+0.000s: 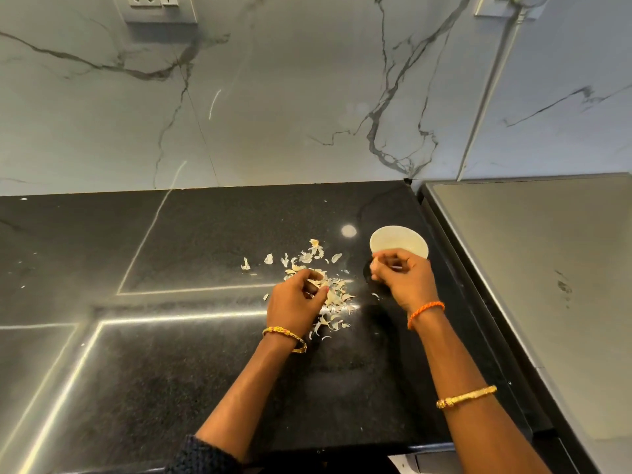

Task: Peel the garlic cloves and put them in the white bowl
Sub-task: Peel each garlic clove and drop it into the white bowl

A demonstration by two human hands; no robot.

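One marble backsplash [273,97], grey-veined, fills the upper field and carries two wall outlets, one at the upper left [155,5] and one at the upper right [502,5] with a cord hanging from it. One black stone countertop [171,371] spans the lower field; one grey flat-topped appliance [547,268] abuts its right edge. Two forearms enter from below. The left hand [295,302] hovers over the pile of garlic skins [333,295] with fingers curled down into it; whether they pinch a clove or only skin cannot be told. The right hand [403,278] is held just in front of the one white bowl [398,239], fingers curled around something small (blurred; cannot be identified). The bowl stands on the countertop near its right edge, just right of the skins; its contents cannot be made out. No garlic clove is separately distinguishable. Three wrist ornaments show: one gold bangle on the left wrist [285,338], one orange thread band [425,313] at the right wrist, and one gold bangle on the right forearm [466,396].
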